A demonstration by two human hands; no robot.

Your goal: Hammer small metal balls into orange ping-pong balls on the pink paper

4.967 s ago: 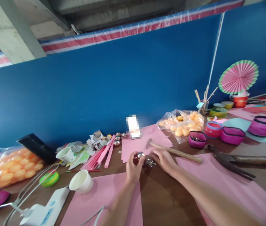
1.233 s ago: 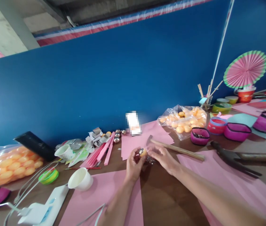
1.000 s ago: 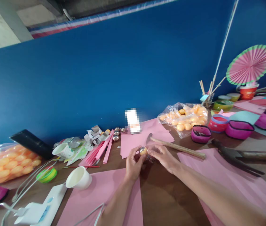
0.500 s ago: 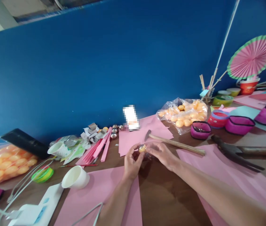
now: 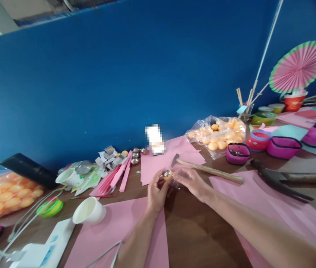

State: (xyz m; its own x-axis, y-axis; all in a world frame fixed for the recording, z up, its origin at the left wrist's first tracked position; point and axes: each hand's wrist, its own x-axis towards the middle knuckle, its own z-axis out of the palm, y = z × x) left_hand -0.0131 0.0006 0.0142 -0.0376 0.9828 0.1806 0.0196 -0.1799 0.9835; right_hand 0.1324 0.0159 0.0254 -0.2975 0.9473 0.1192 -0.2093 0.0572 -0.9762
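My left hand (image 5: 157, 191) pinches a small orange ball (image 5: 167, 175) between thumb and fingers. A shiny silvery patch covers part of its upper side. At the ball's right, my right hand (image 5: 193, 182) has its fingers and thumb drawn together; what lies between them is too small to tell. Just below the fingertips is a small glinting thing (image 5: 177, 185), too blurred to name. Behind the hands, a hammer (image 5: 208, 169) with a wooden handle lies partly over pink paper sheets (image 5: 155, 167). Several mirrored silver balls (image 5: 135, 160) sit to the far left of it.
Bags of orange balls lie at the right (image 5: 222, 137) and left (image 5: 9, 191). A white cup (image 5: 89, 211) rests on pink paper, near a power strip (image 5: 54, 242). A second hammer (image 5: 283, 182) and purple fabric containers (image 5: 284, 147) are at right. A blue wall (image 5: 147, 67) stands behind.
The ball has turned slightly in my left hand, so more of its silvery patch shows. Both hands stay in nearly the same place.
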